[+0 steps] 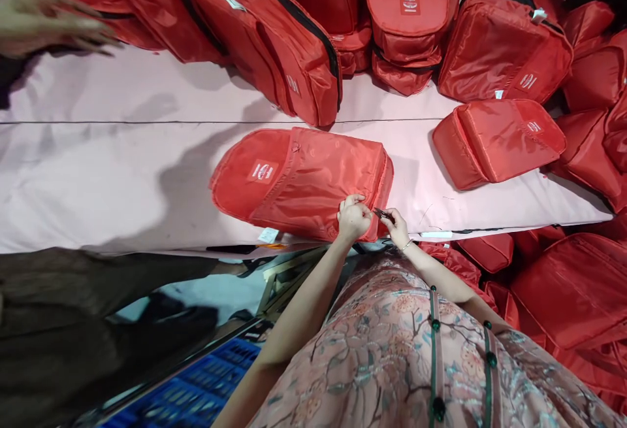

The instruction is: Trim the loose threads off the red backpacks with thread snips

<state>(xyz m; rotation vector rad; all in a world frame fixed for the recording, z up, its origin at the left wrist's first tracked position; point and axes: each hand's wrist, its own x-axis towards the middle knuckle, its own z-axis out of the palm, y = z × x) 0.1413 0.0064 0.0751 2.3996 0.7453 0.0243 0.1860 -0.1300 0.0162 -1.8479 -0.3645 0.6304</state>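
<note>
A red fabric bag point(318, 173) with a rounded end and a white printed label lies flat on the pink-covered table in front of me. My left hand point(354, 219) is closed in a pinch at its lower right edge; any thread between the fingertips is too small to make out. Close beside it, my right hand point(396, 229) grips small dark thread snips point(383, 214), their tips at the bag's edge seam. A white tag point(268, 235) sticks out from the bag's near side.
Several more red bags point(298, 49) are piled along the table's far side. Another red bag point(499, 140) lies to the right. Blue crates point(196, 382) stand below left. Another person's hand point(49, 23) reaches in at upper left. Red bags point(578, 291) heap below right.
</note>
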